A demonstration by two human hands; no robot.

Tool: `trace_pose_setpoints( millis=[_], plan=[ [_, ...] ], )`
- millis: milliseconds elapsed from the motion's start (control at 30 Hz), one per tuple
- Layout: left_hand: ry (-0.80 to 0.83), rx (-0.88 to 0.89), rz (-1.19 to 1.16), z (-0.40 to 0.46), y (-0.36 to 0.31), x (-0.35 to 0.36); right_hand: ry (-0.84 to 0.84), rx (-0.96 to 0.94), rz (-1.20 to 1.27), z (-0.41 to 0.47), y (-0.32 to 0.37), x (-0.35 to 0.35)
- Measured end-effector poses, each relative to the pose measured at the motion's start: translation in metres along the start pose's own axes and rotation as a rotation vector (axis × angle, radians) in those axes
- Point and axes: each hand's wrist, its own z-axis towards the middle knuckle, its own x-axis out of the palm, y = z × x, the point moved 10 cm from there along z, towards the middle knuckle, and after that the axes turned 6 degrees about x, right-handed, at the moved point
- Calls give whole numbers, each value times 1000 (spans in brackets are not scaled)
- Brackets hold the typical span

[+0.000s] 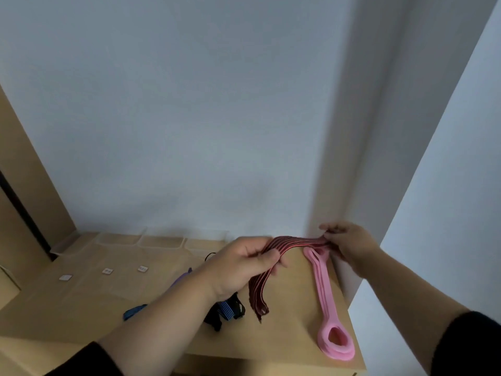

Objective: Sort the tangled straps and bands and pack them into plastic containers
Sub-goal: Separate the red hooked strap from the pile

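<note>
Mostly cloth and rubber on matt wood here

The red strap [273, 253] looks like ribbed woven cloth, the pink band [329, 302] is smooth matt rubber, the tabletop [295, 332] is pale matt wood, and the containers [160, 241] are clear plastic.

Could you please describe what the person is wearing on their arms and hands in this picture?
Both hands, the left hand and the right hand, are bare: no gloves, rings or watch show. Each forearm is uncovered, with a dark, black-looking sleeve pushed up towards the elbow on both arms.
</note>
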Motion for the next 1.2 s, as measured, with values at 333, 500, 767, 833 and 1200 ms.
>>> trace_pose_setpoints(
  millis=[333, 500, 767, 833, 1200],
  plan=[
    [-232, 96, -294, 49, -19, 3, 405, 49, 83, -60, -72, 99],
    [-330, 66, -384, 60, -15, -3, 523, -53, 326, -82, -50, 113],
    [-604, -109, -482, 82, 33, -50, 688, -9, 361, -92, -55, 150],
    [-653, -145, -507, 87, 49, -64, 704, 33, 424, -91, -59, 163],
    [-498, -470, -147, 133, 156, -127, 378, 194, 271, -42, -95, 174]
  ],
)
